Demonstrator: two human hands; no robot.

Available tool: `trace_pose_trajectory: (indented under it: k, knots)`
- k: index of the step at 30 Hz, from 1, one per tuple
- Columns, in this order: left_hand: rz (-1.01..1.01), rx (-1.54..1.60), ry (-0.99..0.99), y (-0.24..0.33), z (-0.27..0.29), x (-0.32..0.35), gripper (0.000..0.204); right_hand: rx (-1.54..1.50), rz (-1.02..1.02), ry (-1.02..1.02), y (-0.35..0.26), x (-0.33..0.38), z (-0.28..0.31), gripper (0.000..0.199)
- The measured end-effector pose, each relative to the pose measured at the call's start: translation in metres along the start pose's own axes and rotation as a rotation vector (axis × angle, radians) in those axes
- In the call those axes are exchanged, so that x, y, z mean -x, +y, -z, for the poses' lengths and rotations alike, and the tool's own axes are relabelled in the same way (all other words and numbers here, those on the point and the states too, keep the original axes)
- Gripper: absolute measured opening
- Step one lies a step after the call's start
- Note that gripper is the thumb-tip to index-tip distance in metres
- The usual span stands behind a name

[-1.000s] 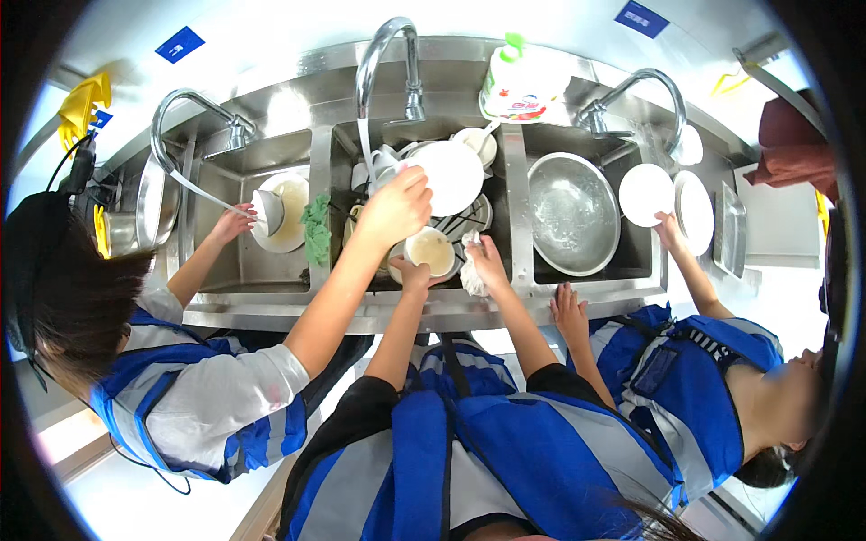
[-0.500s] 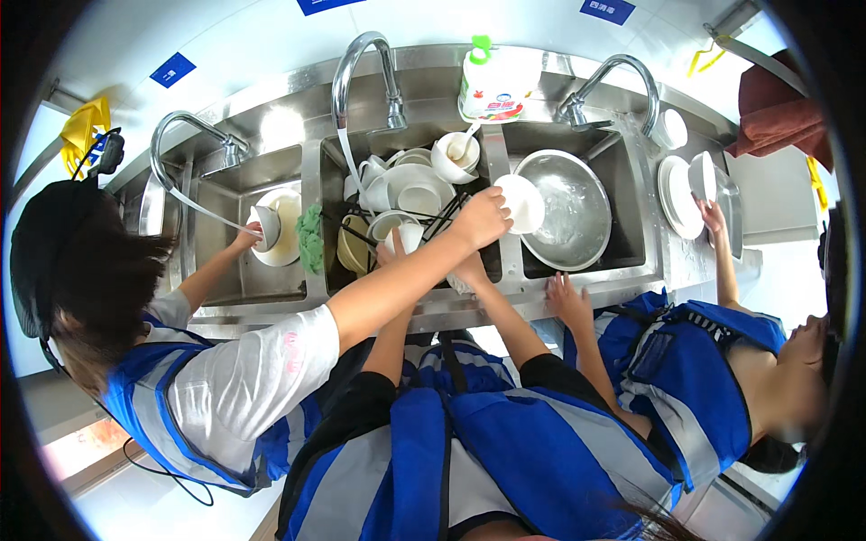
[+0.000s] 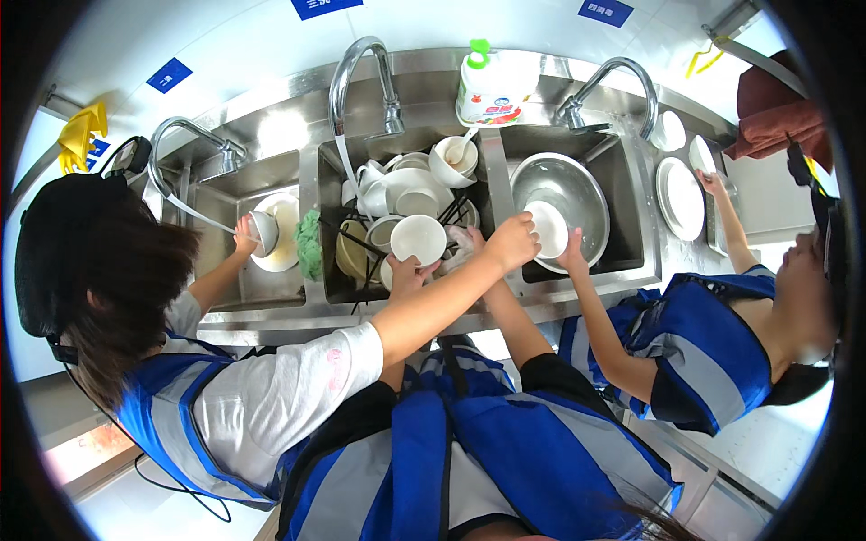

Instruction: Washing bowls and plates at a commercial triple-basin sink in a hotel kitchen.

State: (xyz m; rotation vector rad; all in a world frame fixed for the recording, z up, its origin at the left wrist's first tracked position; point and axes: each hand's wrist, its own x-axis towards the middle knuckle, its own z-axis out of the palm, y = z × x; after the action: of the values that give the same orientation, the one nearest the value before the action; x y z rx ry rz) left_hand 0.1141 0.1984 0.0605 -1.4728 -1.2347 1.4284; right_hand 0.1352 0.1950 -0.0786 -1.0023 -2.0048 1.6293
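My left hand (image 3: 410, 273) is closed on a white bowl (image 3: 418, 241), tilted so its hollow faces up at me, over the middle sink (image 3: 317, 261). A co-worker's forearm crosses in front of my wrists and hides part of my right hand (image 3: 475, 242). That hand is closed on a pale, crumpled cloth (image 3: 460, 249), just right of the bowl. Behind them, stacked white bowls (image 3: 419, 191), cups and a bowl with a spoon (image 3: 454, 160) fill the middle sink, with black chopsticks (image 3: 451, 213) among them.
At right, two co-workers' hands meet at another white bowl (image 3: 546, 229) over a steel basin (image 3: 591, 212). The left co-worker also rinses a bowl (image 3: 264, 232) beside a green cloth (image 3: 308, 245). White plates (image 3: 681, 198), a detergent jug (image 3: 490, 95) and curved faucets (image 3: 388, 86) stand around.
My left hand has raised the white bowl and turned its hollow upward. My right hand has lifted the cloth farther into the sink. The right co-worker's hand has reached the bowl held out to it.
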Motion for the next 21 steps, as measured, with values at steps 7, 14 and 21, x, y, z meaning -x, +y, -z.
trace_pose_trajectory:
  k: [7, 14, 21]
  knots:
    - [-0.462, -4.331, -1.767, -0.003, 0.007, -0.006, 0.026, 0.219, -0.552, 0.255, 0.000, -0.031, -0.014, 0.037]
    - [-0.920, -3.681, -2.280, -0.034, -0.008, -0.002, 0.030, -0.515, -0.603, -0.100, -0.029, -0.028, -0.008, 0.042]
    - [-1.249, -3.497, -0.974, -0.012, -0.119, 0.097, 0.032, -0.926, -0.436, -0.414, -0.078, -0.010, -0.004, 0.037]
